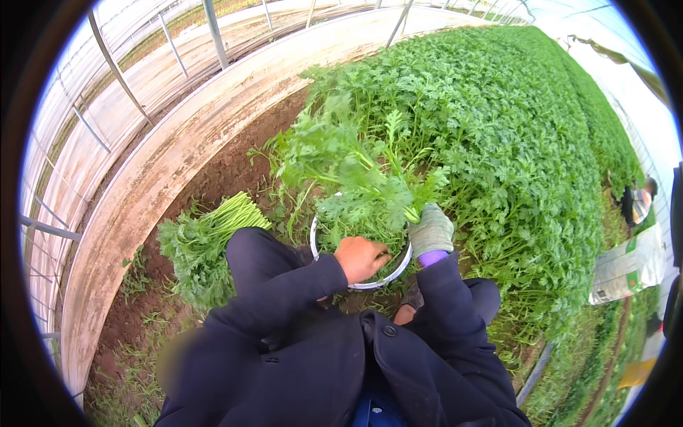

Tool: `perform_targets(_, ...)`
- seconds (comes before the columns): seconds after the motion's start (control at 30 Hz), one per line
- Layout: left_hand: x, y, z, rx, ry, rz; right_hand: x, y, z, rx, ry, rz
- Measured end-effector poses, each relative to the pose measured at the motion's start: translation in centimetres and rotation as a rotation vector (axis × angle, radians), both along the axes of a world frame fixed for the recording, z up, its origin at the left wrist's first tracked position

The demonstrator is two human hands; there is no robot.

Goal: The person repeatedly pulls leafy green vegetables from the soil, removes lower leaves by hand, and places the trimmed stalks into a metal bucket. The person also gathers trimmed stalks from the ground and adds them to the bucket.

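Note:
My right hand (431, 230), in a pale knitted glove with a purple cuff, grips the stems of a loose bunch of leafy greens (352, 165). The leaves fan out up and to the left, partly blurred, over a round bucket with a white rim (384, 283). My bare left hand (363, 259) is over the near part of the bucket with its fingers curled; whether it pinches anything is hidden. Cut leaves and stems (341, 227) lie in the bucket. By my left knee, a thick pile of cut greens (203, 251) rests on the soil, pale stem ends towards the upper right.
A dense bed of standing greens (512, 139) fills the right side. Plastic sheeting (160, 165) and metal greenhouse poles (214, 32) curve along the left. At the far right are a white sack (629, 264) and another person (639, 202). A bar (534, 373) lies at lower right.

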State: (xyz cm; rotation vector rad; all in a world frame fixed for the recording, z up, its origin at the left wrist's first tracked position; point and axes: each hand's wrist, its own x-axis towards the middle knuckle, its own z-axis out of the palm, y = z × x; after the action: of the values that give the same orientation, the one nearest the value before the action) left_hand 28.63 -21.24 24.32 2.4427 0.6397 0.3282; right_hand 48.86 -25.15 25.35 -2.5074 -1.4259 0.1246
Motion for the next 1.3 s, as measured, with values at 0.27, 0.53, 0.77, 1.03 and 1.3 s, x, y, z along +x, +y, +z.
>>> perform_targets(0.27,-1.5,3.9,12.4,0.276,-0.426,0.148,2.0,-0.3,2.5,-0.079,-0.423,0.297)
perform_targets(0.53,0.6,6.4,3.2,0.258,0.152,0.015,2.3,-0.6,4.7,-0.102,-0.588,0.469)
perform_targets(0.77,0.7,8.6,-3.0,-0.203,0.278,-0.019,2.4,1.1,4.5,-0.156,-0.608,0.509)
perform_targets(1.03,0.3,12.0,-3.8,-0.865,0.041,-0.098,2.5,3.3,1.6,0.013,-0.524,0.519)
perform_targets(1.3,-0.8,12.5,-1.6,0.71,0.529,-0.006,-1.5,2.9,-8.6,0.021,0.165,0.179)
